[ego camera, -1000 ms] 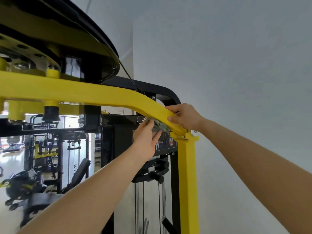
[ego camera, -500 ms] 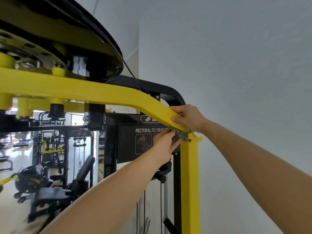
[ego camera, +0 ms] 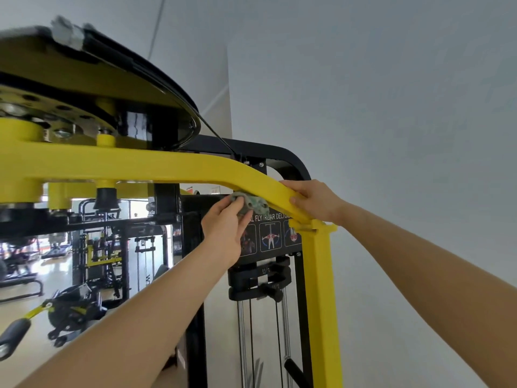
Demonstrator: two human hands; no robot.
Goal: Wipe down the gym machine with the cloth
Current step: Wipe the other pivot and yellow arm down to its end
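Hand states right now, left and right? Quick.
Left hand: closed, gripping the crumpled pale green cloth against the underside of the yellow painted metal machine arm.
Right hand: closed round that same arm, holding it.

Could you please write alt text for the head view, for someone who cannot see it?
A person's left hand presses a crumpled cloth against the underside of a yellow machine arm, while the right hand grips its top.

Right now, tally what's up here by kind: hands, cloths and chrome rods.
Cloth: 1
Hands: 2, the left hand holding the cloth and the right hand gripping the beam
Rods: 2
Total: 5
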